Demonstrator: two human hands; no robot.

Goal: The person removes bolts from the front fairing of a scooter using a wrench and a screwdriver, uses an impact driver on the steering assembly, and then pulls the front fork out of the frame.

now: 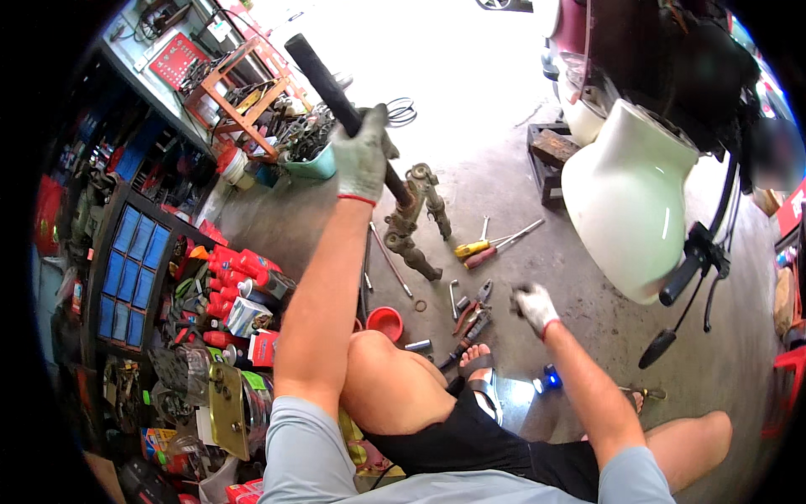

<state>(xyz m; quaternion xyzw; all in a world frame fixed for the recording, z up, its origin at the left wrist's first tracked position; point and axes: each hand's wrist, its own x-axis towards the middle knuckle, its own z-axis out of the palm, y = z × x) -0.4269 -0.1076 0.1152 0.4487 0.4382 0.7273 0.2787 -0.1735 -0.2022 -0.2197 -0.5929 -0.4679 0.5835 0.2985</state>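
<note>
My left hand, in a grey-white work glove with a red cuff, is closed around the long dark stem of a scooter front fork. The stem's thick black upper end sticks out above the glove, tilted to the upper left. Below it, the fork's two dirty metal legs point down toward the floor. My right hand, gloved too, is over the floor to the right of pliers. Its fingers look curled and dark at the tips, but they are smeared, and nothing shows clearly in them.
Screwdrivers, a long metal rod, a ring and a red bowl lie nearby. A lit blue flashlight rests by my foot. A pale scooter body stands right; red bottles crowd the left.
</note>
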